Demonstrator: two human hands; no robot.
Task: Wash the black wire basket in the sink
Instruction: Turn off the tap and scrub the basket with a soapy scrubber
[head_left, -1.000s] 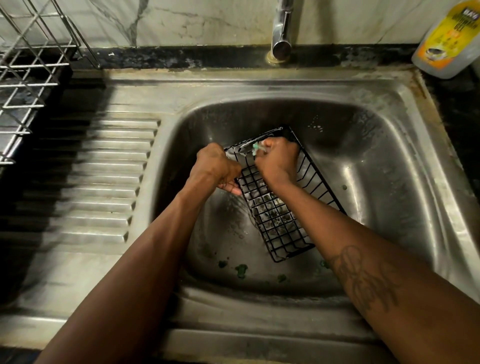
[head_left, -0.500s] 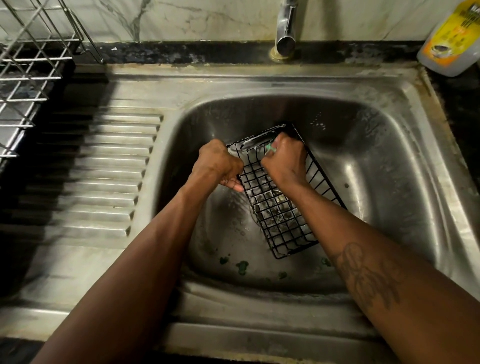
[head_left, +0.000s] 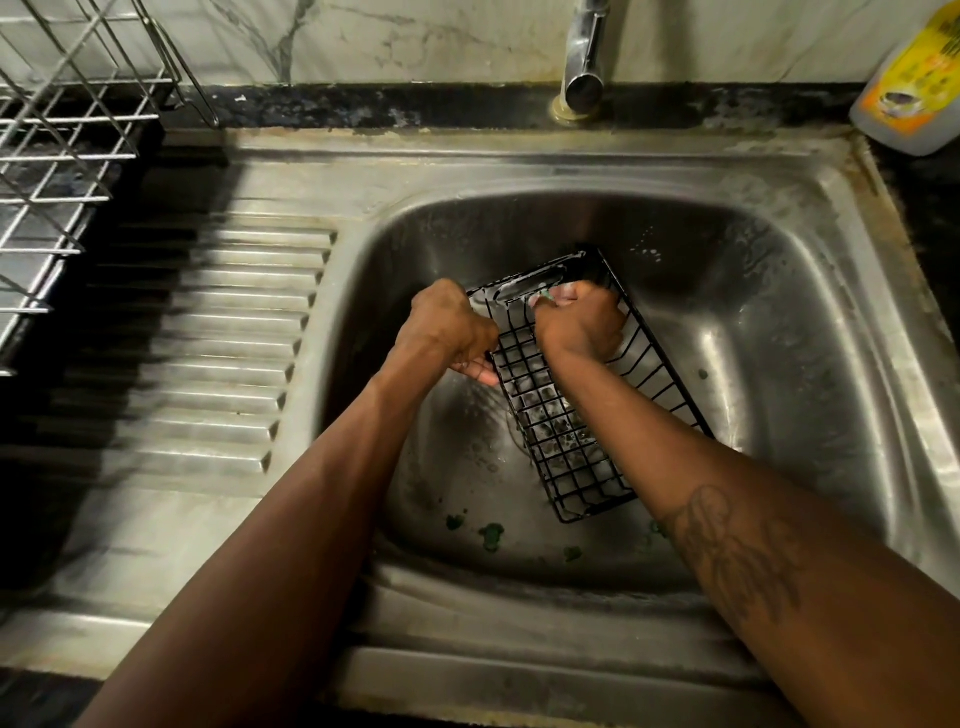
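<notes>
Left fingers (head_left: 475, 371): curled round the rim wire on the basket's 9 o'clock side, tips showing under it.
Left hand (head_left: 447, 327): a fist clamped on that rim near the basket's far end.
Right fingers: folded over a small green thing (head_left: 545, 300), mostly hidden; I cannot tell what it is.
Right hand (head_left: 579, 325): inside the basket at its far end, knuckles up.
Right forearm: crosses the basket's 3 o'clock side and bears a tattoo (head_left: 737, 551).
Basket (head_left: 571, 467): black wire, low in the sink basin, long axis running from 11 to 5 o'clock, suds (head_left: 550, 415) on its mesh floor.
Sink (head_left: 779, 322): steel, with green bits (head_left: 491, 531) on its floor at 6 o'clock.
Tap (head_left: 584, 67): at 12 o'clock.
Bottle (head_left: 909, 93): yellow-labelled, at 1 o'clock.
Draining board (head_left: 218, 338): at 9 o'clock.
Dish rack (head_left: 62, 130): wire, at 10 o'clock.
</notes>
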